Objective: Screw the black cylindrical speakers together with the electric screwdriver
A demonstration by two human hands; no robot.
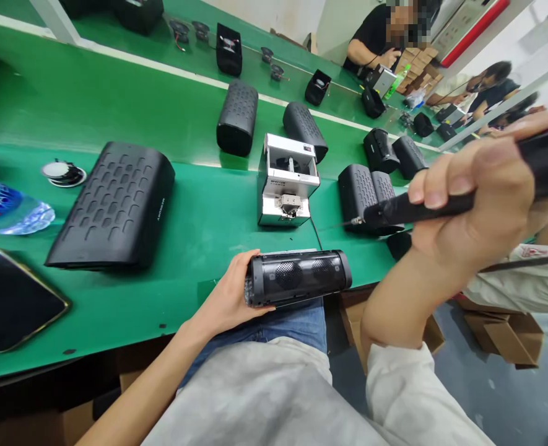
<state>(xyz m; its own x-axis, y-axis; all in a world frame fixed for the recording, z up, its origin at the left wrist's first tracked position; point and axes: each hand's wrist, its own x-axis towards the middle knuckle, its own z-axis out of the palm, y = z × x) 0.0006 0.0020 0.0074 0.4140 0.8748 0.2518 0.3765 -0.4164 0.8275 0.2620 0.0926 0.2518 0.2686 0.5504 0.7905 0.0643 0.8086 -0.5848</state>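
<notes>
A black speaker (301, 277) lies on its side at the table's front edge, its perforated face with two round drivers turned upward. My left hand (236, 285) is closed around the speaker's left end. Raised at the right, my right hand (480, 192) grips a black electric screwdriver (394, 209) whose thin bit points left, apart from the speaker. Behind the speaker stands a silver screw feeder (287, 179) with an open top and a metal outlet at its front.
A large black textured speaker housing (120, 204), a phone (13, 300) and a water bottle (11, 204) occupy the left. Several housings (360, 192) stand beyond the feeder. Co-workers (378, 37) sit across the table. Cardboard boxes (506, 334) are on the floor at right.
</notes>
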